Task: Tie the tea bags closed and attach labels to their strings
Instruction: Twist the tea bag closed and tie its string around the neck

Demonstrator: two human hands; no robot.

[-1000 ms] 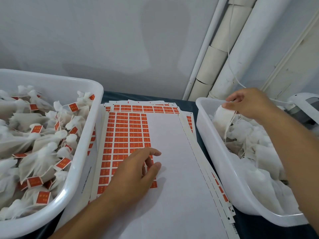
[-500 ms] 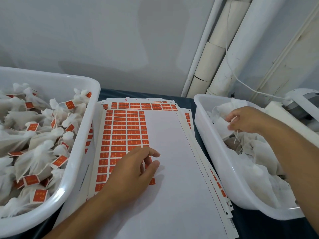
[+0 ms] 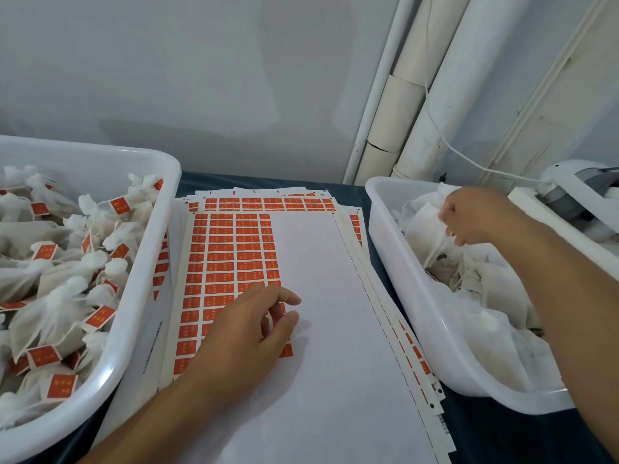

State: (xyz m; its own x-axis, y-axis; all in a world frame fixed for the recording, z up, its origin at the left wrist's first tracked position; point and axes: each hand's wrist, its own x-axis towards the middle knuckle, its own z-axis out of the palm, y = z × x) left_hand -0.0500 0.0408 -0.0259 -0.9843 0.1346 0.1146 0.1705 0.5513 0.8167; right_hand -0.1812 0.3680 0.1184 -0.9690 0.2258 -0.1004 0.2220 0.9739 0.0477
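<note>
Head view, right hand (image 3: pixel 475 217) pinching white mesh tea bag (image 3: pixel 423 226), long axis roughly upright, lower than before, left hand (image 3: pixel 248 333) relaxed on orange label sheet (image 3: pixel 231 259), unmoved.

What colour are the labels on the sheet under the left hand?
Orange-red with small yellow print, on a white sheet; the labels show best in the head view.

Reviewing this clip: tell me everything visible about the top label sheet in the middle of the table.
The top label sheet lies flat on a stack of similar sheets, between two white tubs. It looks like white backing paper; small orange rectangular labels remain in rows over its left part, while the right part and the near end are bare. The left hand rests on it at the edge of the remaining labels, fingers loosely bent; whether it pinches a label cannot be told.
</note>
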